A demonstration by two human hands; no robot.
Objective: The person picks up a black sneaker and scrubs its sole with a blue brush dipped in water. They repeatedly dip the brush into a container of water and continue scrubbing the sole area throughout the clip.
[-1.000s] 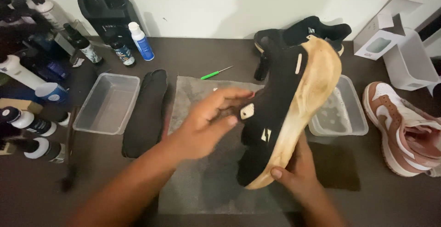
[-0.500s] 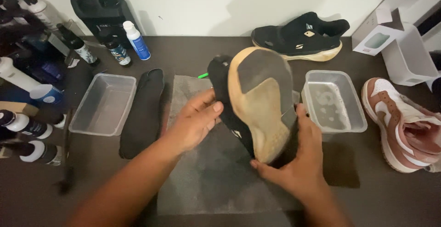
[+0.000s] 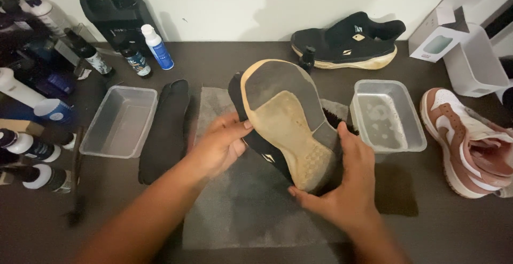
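I hold a black shoe (image 3: 286, 122) above a grey towel (image 3: 235, 205), its worn tan and grey sole turned up toward me. My left hand (image 3: 222, 144) grips the shoe's left side, thumb near the sole's edge. My right hand (image 3: 342, 181) cups its lower right end from beneath, fingers up along the side. The matching black shoe (image 3: 347, 42) rests upright at the back by the wall.
An empty clear tub (image 3: 120, 122) and black insoles (image 3: 166, 130) lie left of the towel. A clear tub with foamy water (image 3: 387, 117) sits right. A pink and white sneaker (image 3: 465, 141), white boxes (image 3: 454, 34), and several bottles (image 3: 32, 82) crowd the edges.
I have turned the shoe from its side to sole-up and lowered it. My left hand closed onto its side. The shoe behind came into full view.
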